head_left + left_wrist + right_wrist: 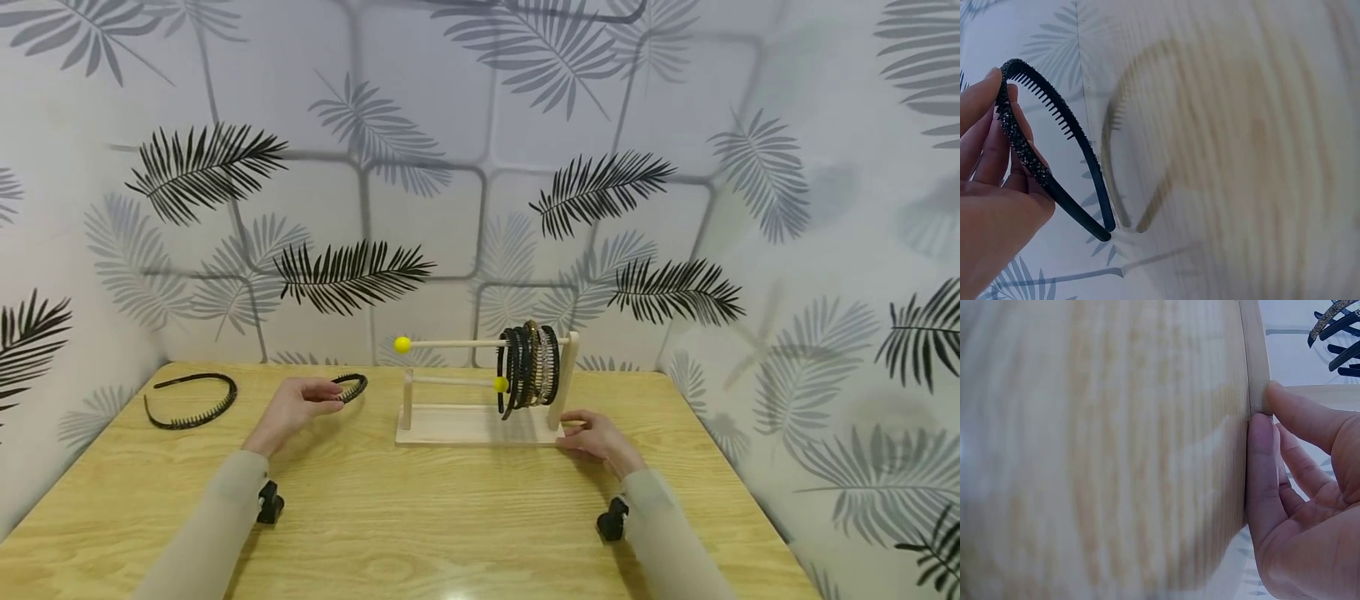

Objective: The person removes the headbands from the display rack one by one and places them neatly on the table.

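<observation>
My left hand (296, 408) pinches a black headband (1025, 153) between thumb and fingers. Dark sparkling beads cover its outer band and comb teeth line the inside; its two ends point down close over the table. To its right stands a pale wooden headband rack (468, 425) with two rods tipped by yellow balls. Several black headbands (517, 371), plus gold and clear beaded ones, hang bunched at the rods' right end. At the rack's right end, my right hand (600, 442) holds the corner of the base, thumb and index finger on it.
Another black toothed headband (197, 418) lies on the wood-grain table (450, 517) at the far left. A leaf-patterned backdrop (420, 225) rises behind the table and along both sides. The rods' yellow balls (402, 344) point left.
</observation>
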Demonstrator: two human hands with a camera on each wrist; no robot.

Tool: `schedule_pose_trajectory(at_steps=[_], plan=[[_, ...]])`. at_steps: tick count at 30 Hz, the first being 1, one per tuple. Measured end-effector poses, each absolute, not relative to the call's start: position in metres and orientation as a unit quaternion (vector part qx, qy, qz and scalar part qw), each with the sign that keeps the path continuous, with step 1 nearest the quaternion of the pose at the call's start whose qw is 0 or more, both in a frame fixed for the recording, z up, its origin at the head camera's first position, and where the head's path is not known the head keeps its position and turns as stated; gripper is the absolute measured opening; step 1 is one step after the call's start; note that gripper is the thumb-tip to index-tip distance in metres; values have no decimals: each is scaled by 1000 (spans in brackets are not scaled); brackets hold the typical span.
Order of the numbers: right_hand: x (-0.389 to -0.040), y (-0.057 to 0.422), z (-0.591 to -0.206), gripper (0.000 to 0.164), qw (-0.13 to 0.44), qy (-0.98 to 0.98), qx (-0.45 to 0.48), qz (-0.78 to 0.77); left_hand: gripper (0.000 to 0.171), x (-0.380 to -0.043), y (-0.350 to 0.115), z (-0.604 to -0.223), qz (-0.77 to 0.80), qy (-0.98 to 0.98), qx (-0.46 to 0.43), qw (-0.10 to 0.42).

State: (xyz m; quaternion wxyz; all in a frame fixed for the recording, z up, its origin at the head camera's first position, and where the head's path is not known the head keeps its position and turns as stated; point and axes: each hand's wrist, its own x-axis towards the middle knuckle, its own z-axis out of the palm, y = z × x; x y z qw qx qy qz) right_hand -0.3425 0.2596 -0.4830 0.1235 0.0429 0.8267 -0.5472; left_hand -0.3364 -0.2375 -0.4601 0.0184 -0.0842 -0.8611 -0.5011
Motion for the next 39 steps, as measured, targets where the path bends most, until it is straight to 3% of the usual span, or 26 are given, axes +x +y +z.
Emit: schedule_pose_trajectory(at_steps=[16,39], plan=[[-342,261,-482,57,133,818,42,-558,36,-340,-257,-468,-456,-885,-87,23],[-341,258,-481,56,125,829,49,-543,32,-350,-261,-467,-449,-892,12,46]])
